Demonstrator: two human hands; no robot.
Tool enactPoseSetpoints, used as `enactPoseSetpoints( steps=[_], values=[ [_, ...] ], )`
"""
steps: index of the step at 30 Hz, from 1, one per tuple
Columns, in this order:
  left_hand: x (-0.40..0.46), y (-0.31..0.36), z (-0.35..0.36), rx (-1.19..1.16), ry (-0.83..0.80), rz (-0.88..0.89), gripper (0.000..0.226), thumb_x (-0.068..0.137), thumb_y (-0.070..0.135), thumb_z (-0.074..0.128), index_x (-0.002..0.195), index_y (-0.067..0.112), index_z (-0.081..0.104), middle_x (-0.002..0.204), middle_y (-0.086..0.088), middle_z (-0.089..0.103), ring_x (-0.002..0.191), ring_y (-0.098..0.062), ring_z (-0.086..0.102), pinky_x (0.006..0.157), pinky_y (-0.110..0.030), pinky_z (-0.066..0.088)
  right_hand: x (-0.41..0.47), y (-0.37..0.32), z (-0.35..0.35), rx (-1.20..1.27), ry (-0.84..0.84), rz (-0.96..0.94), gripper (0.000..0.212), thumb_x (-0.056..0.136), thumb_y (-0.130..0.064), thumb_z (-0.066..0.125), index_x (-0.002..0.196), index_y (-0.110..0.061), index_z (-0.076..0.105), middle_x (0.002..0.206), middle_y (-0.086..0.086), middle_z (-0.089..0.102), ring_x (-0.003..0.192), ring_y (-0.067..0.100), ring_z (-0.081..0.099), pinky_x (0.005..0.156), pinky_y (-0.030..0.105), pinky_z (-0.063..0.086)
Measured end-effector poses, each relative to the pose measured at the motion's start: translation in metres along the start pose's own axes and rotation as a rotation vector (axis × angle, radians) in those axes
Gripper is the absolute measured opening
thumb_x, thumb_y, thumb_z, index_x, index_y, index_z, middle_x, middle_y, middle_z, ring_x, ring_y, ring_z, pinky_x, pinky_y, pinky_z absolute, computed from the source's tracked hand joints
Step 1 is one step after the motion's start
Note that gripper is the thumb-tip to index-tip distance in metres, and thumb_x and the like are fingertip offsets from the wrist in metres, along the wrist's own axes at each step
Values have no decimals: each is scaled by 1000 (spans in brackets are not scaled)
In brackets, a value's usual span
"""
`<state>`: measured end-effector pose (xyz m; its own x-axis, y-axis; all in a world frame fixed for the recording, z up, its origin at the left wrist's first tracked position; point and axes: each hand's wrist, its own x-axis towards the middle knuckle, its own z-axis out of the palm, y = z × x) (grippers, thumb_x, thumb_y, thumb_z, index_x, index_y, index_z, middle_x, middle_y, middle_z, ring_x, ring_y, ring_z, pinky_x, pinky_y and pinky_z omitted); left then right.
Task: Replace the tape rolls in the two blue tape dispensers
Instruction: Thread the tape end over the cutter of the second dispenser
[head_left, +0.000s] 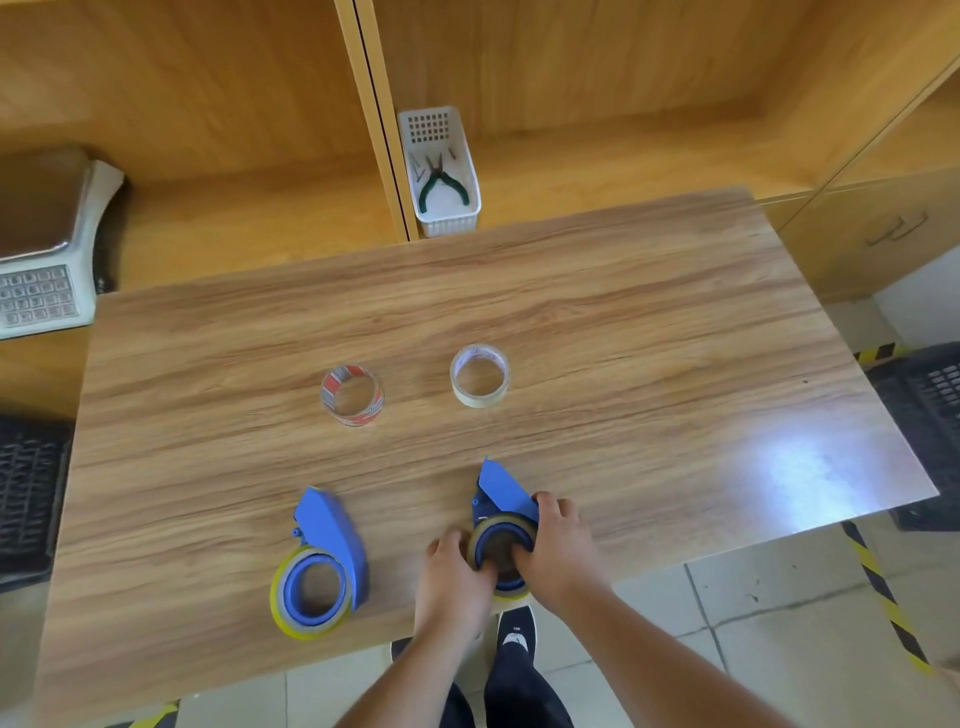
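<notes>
Both hands, the left hand (451, 564) and right hand (556, 545), grip the yellowish tape roll (501, 558) in the right blue plastic tape dispenser (501, 493) on the wooden counter (623, 338). Left of it, the other blue dispenser (332, 530) still has its roll. Beyond it, two new clear rolls, (353, 396) and (480, 375), wait untouched.

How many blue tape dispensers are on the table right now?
2. One blue dispenser lies untouched near the table's front edge; the other dispenser sits to its right, gripped by the left hand and right hand.
</notes>
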<state>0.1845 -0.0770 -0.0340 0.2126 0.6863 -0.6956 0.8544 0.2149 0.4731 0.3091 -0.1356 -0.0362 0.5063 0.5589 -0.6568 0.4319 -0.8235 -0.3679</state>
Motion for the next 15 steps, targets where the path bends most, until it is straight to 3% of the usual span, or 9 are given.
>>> enactPoseSetpoints(
  steps=[2,5,7,10,15],
  values=[
    [-2,4,-3,-6,-13,-13,13,88,25,65,89,29,53,104,1,61,70,-8,52,43,-15,40,-1,-2,2,22,-3,4,50,86,-25,64,133,-20,45,130,4,50,115,30,57,87,40,52],
    [-9,7,-8,-33,-21,-10,23,89,25,62,82,35,43,85,7,61,61,-7,52,37,-15,38,-2,-2,0,83,3,27,38,83,-19,62,117,-21,46,115,3,53,103,30,59,84,42,54],
    [-15,8,-12,-44,-19,1,22,89,26,63,96,33,43,77,10,59,64,-13,60,47,-17,42,-2,-4,-6,177,-18,55,33,82,-16,60,110,-22,44,105,2,58,91,28,62,73,40,54],
    [-23,11,-20,-79,-8,23,33,86,28,64,117,27,53,84,8,68,76,-19,70,60,-28,50,-5,-10,-18,324,-55,89,35,85,-14,58,114,-22,41,95,0,65,77,22,64,56,30,46],
    [-38,19,-49,-123,55,103,53,91,51,64,137,27,57,107,12,73,90,-10,70,80,-28,54,-16,-27,-37,452,-34,61,42,87,-11,53,123,-31,52,93,3,72,76,25,68,61,34,51]
  ],
)
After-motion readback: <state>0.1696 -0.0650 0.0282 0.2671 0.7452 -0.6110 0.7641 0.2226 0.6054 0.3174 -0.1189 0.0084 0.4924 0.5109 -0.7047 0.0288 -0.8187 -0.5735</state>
